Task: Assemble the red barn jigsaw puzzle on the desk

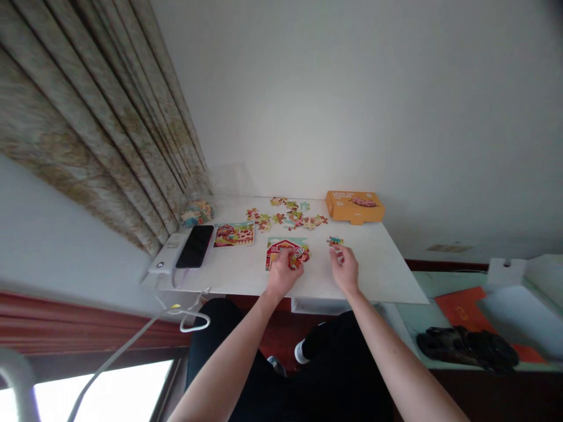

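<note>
Lying under left hand (pixel 282 274), red-barn puzzle (pixel 278 245): white trim, pale-green top

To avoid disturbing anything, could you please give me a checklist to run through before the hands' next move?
1. Left hand at the partly assembled puzzle: ok.
2. Puzzle fully visible: not ok, that hand covers part.
3. Right hand gripping the separate piece: cannot tell; its fingertips are at the near edge.
4. Picture card uncovered: ok, left of the puzzle.
5. Phone off the puzzle: ok, left of the card.
</note>
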Available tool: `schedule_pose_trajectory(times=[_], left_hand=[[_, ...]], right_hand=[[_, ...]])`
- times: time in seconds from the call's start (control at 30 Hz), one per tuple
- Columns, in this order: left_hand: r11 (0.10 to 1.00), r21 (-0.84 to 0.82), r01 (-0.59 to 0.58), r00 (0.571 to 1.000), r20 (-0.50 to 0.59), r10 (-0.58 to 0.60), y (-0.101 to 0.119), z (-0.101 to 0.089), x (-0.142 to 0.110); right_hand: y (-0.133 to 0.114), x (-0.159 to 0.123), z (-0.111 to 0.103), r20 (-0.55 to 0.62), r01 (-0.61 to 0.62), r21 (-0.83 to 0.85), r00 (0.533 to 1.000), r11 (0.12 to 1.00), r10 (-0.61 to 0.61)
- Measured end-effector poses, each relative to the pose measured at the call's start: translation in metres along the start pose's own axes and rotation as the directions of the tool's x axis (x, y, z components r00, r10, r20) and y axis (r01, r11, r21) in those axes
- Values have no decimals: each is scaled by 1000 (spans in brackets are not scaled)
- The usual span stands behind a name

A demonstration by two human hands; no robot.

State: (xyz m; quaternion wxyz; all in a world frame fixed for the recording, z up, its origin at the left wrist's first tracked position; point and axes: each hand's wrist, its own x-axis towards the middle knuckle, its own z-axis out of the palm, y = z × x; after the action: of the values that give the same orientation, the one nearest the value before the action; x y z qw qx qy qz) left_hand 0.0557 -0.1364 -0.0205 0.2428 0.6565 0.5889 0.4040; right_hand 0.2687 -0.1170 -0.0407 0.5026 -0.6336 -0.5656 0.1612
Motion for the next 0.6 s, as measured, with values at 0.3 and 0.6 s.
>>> schedule_pose_trajectory(times=[0.3,0.6], left_hand=[[985,9,-171,978,-121,171,-2,2,-21],[918,165,-360,933,78,351,-15,-12,-20]], right_hand=[[-74,-71,38,359,-498,536,865,682,350],[-52,-52,32,322,-519,518,855,680,406]])
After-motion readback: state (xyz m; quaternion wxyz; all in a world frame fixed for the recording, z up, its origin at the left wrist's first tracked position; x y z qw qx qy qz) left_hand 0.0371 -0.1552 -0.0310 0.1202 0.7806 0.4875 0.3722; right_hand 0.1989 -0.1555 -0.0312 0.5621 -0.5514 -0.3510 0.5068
